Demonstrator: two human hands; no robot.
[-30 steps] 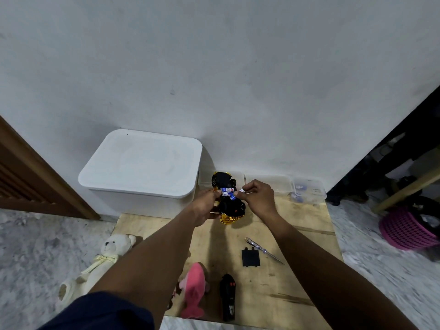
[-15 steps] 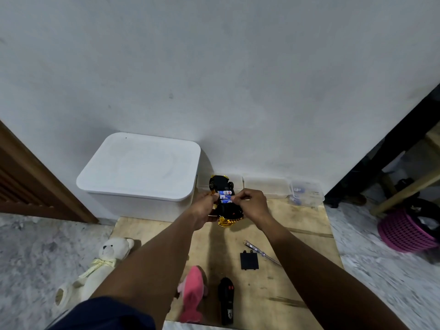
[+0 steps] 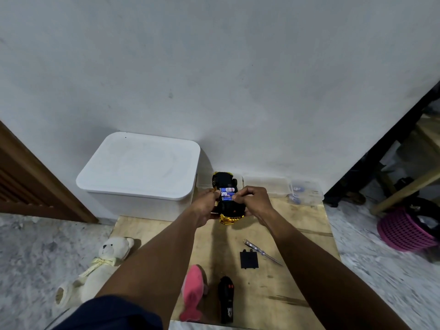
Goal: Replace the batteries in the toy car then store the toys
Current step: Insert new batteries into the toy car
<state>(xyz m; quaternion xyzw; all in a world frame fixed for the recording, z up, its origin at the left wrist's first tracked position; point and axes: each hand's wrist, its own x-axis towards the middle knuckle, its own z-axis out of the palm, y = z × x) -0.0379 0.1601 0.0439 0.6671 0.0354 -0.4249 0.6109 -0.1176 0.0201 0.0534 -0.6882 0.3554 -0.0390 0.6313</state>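
both hands (image 3: 228, 203) clamped on glossy black-gold toy car (image 3: 228, 206) | cylindrical batteries (image 3: 227, 194) exposed

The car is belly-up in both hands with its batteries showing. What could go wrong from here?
The batteries lie uncovered in the car, which the left hand and right hand grip; a tilt might spill them. The cover and screwdriver lie loose on the board beside the right forearm; a careless reach could knock them away.
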